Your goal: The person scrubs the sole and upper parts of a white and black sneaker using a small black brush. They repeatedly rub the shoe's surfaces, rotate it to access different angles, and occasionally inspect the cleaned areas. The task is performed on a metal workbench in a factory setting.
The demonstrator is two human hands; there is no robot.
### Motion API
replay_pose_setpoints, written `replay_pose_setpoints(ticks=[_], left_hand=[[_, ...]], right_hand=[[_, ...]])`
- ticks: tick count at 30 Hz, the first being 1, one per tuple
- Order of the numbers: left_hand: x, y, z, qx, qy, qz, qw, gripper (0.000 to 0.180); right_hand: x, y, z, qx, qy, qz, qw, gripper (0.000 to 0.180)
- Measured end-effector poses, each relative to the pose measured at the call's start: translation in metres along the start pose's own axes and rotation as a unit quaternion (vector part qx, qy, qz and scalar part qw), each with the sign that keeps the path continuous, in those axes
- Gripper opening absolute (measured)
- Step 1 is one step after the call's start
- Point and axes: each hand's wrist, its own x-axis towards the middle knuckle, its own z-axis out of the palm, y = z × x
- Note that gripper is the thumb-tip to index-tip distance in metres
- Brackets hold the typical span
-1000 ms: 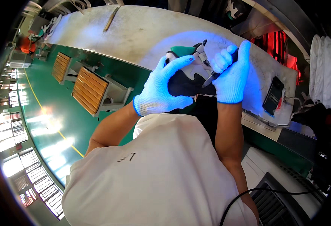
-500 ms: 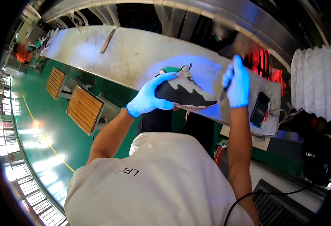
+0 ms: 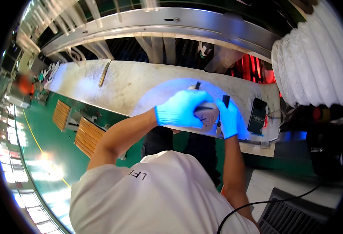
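Gloved and bathed in blue light, my left hand (image 3: pixel 185 107) grips a sneaker (image 3: pixel 207 117) over the bench. The shoe is turned so that its patterned sole shows between my hands; my fingers cover most of the upper. My right hand (image 3: pixel 228 120), also gloved, is closed around a slim tool with a dark handle (image 3: pixel 226 101). The handle sticks up above my fist, and the tool's lower end is beside the sole. Whether it touches the sole I cannot tell.
The long pale bench (image 3: pixel 132 82) runs across, bearing a thin stick (image 3: pixel 104 73) at left and a black phone (image 3: pixel 257 116) at right. Behind it are a metal-framed machine with hanging strips (image 3: pixel 152 48) and red-glowing bars. A white ribbed duct (image 3: pixel 311 58) stands at right; slatted wooden seats (image 3: pixel 88 136) at left.
My left hand has turned the sneaker from side-on until its sole shows. My right hand has come down and left to the shoe with the tool. The view has shifted, showing more beyond the bench.
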Motion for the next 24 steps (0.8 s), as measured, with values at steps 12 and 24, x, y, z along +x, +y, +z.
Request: replay_pose_setpoints(ticks=[12,24], left_hand=[[-0.127,-0.114,0.047,0.104,0.142,-0.102,0.979,0.066],[-0.089,-0.068,0.021,0.023,0.045,-0.081,0.995,0.129]], right_hand=[[-0.007,-0.059,0.024,-0.185,-0.195,-0.04,0.962,0.029],[-0.02,-0.056,0.022,-0.147,-0.175,-0.031,0.973,0.033]])
